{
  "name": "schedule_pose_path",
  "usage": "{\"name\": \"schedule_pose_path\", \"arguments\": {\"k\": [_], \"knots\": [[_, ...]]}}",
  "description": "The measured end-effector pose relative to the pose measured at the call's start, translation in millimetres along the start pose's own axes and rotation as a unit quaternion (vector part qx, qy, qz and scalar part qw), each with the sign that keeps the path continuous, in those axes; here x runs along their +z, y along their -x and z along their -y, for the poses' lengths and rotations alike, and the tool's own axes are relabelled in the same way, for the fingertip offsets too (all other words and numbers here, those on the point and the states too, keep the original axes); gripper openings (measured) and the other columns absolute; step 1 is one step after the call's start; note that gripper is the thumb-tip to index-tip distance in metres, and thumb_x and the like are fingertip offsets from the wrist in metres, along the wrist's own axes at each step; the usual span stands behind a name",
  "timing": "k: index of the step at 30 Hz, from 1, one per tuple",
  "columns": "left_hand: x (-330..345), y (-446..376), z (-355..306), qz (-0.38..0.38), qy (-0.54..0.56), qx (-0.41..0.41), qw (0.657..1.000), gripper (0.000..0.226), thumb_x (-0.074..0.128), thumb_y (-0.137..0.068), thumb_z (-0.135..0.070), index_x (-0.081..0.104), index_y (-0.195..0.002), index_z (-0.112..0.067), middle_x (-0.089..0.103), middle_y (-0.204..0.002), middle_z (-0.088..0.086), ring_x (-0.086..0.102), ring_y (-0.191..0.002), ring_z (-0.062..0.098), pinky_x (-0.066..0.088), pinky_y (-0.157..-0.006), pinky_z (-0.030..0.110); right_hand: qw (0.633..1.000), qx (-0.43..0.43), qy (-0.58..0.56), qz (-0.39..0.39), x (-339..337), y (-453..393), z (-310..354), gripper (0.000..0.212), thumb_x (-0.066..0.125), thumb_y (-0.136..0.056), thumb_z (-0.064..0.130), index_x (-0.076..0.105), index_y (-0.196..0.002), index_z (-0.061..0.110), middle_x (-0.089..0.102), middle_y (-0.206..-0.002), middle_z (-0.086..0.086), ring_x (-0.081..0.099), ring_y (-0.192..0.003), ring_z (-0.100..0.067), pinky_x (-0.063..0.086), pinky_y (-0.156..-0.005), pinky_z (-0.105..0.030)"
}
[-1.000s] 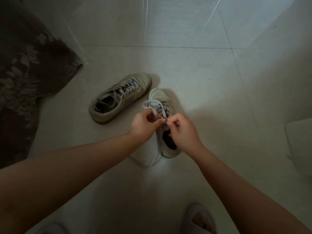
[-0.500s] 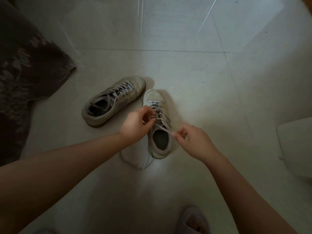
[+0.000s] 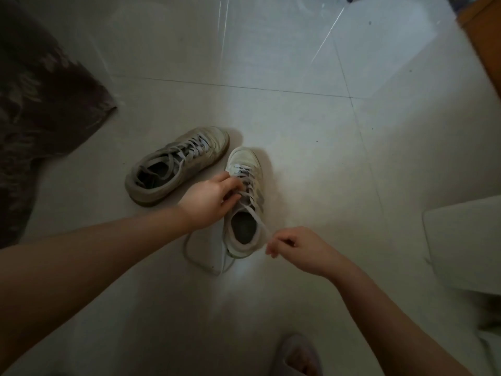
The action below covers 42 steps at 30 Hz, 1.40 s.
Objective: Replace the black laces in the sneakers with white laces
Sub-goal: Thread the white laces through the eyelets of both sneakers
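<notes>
Two worn pale sneakers stand on the tiled floor. The left sneaker [image 3: 176, 166] lies angled, laced in white. The right sneaker [image 3: 245, 202] points away from me, with a white lace [image 3: 259, 221] crossing its eyelets. My left hand [image 3: 210, 199] pinches the lacing at the sneaker's tongue. My right hand [image 3: 301, 249] pinches the free lace end, stretched taut over the heel opening to the right. Another stretch of lace loops on the floor by the heel. No black lace is visible.
A dark patterned rug [image 3: 35, 126] covers the floor at the left. A pale flat object [image 3: 466, 245] sits at the right edge, brown wooden furniture [image 3: 485, 39] at the top right. My slippered foot [image 3: 298, 356] shows at the bottom.
My right hand has drawn away from the sneaker toward me and to the right, pulling the lace through. The raised loop over the tongue has flattened. My left hand stays at the lacing.
</notes>
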<state>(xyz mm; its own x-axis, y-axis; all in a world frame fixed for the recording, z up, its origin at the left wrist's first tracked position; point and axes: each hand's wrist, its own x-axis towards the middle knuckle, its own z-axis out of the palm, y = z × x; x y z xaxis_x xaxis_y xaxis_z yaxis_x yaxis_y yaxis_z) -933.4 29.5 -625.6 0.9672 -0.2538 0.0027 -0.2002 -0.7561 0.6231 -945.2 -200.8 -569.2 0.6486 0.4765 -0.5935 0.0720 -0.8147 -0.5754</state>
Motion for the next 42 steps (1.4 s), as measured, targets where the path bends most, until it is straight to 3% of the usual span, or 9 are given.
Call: {"name": "schedule_pose_path", "arguments": {"k": [4, 13, 19, 26, 29, 32, 34, 37, 42], "knots": [[-4, 3, 7, -0.007, 0.025, -0.007, 1.000, 0.021, 0.059, -0.089, -0.015, 0.064, -0.109, -0.011, 0.061, -0.106, 0.007, 0.063, -0.083, 0.025, 0.053, -0.071, 0.033, 0.995, -0.020, 0.067, 0.068, 0, -14, 24, 0.032, 0.048, -0.096, 0.042, 0.064, -0.077, 0.022, 0.063, -0.074, -0.002, 0.058, -0.068, -0.015, 0.045, -0.067, -0.031], [-14, 30, 24, 0.004, 0.037, 0.054, 0.998, 0.030, 0.036, -0.088, -0.036, 0.045, -0.115, -0.030, 0.062, -0.109, 0.006, 0.065, -0.086, 0.028, 0.054, -0.069, 0.036, 0.984, 0.001, -0.058, -0.169, -8, -57, 20, 0.011, 0.058, -0.092, 0.020, 0.068, -0.087, 0.024, 0.066, -0.078, 0.008, 0.065, -0.077, -0.017, 0.052, -0.079, -0.033], [-9, 35, 22, 0.018, 0.003, 0.098, 0.995, 0.028, 0.033, -0.091, -0.039, 0.041, -0.116, -0.030, 0.065, -0.106, 0.006, 0.066, -0.084, 0.029, 0.055, -0.063, 0.039, 0.976, 0.014, -0.061, -0.208, 9, -81, 18, 0.015, 0.062, -0.089, 0.017, 0.071, -0.100, 0.011, 0.071, -0.097, -0.004, 0.061, -0.086, -0.012, 0.047, -0.083, -0.026], [-6, 69, -14, -0.033, 0.042, -0.121, 0.991, 0.017, 0.059, -0.087, -0.032, 0.064, -0.082, -0.017, 0.063, -0.077, 0.000, 0.060, -0.069, 0.020, 0.047, -0.058, 0.029, 0.968, -0.002, -0.135, -0.211, 27, -76, 23, 0.011, 0.070, -0.082, 0.016, 0.061, -0.089, 0.015, 0.052, -0.070, 0.009, 0.048, -0.063, -0.006, 0.043, -0.067, -0.020], [-3, 70, -43, 0.070, 0.195, -0.348, 0.914, 0.019, 0.061, -0.088, -0.024, 0.070, -0.082, -0.009, 0.068, -0.077, 0.010, 0.065, -0.075, 0.028, 0.050, -0.070, 0.034, 0.968, -0.017, -0.134, -0.210, 40, -74, 17, 0.005, 0.067, -0.085, 0.013, 0.063, -0.087, 0.013, 0.053, -0.070, 0.008, 0.050, -0.065, -0.007, 0.042, -0.065, -0.018], [-5, 49, -57, 0.055, 0.504, -0.563, 0.653, 0.010, 0.054, -0.090, -0.011, 0.060, -0.083, -0.007, 0.056, -0.080, 0.014, 0.056, -0.070, 0.025, 0.053, -0.059, 0.025, 0.968, -0.018, -0.139, -0.206, 47, -75, 14, 0.004, 0.062, -0.088, 0.013, 0.062, -0.091, 0.015, 0.050, -0.068, 0.010, 0.047, -0.062, -0.002, 0.038, -0.061, -0.012], [-5, 37, -59, 0.043, 0.580, -0.594, 0.555, 0.012, 0.044, -0.090, -0.004, 0.055, -0.091, -0.010, 0.053, -0.085, 0.012, 0.050, -0.068, 0.019, 0.046, -0.045, 0.018, 0.967, -0.014, -0.147, -0.207, 48, -76, 13, 0.005, 0.060, -0.089, 0.013, 0.062, -0.092, 0.016, 0.050, -0.069, 0.010, 0.047, -0.062, -0.002, 0.037, -0.061, -0.012], [-6, 29, -59, -0.007, 0.593, -0.602, 0.535, 0.021, 0.043, -0.087, 0.000, 0.058, -0.099, -0.008, 0.058, -0.087, 0.009, 0.053, -0.068, 0.016, 0.045, -0.045, 0.020, 0.965, -0.023, -0.163, -0.206, 49, -74, 17, 0.002, 0.060, -0.089, 0.015, 0.061, -0.090, 0.016, 0.052, -0.070, 0.009, 0.049, -0.063, -0.005, 0.039, -0.062, -0.016], [-5, 25, -48, -0.030, 0.579, -0.571, 0.581, 0.014, 0.050, -0.095, -0.018, 0.060, -0.085, -0.017, 0.062, -0.080, -0.004, 0.053, -0.072, 0.005, 0.037, -0.063, 0.017, 0.957, -0.019, -0.200, -0.210, 55, -64, 21, 0.017, 0.066, -0.086, 0.021, 0.056, -0.099, 0.020, 0.058, -0.075, 0.007, 0.054, -0.067, -0.006, 0.046, -0.066, -0.018]]}}
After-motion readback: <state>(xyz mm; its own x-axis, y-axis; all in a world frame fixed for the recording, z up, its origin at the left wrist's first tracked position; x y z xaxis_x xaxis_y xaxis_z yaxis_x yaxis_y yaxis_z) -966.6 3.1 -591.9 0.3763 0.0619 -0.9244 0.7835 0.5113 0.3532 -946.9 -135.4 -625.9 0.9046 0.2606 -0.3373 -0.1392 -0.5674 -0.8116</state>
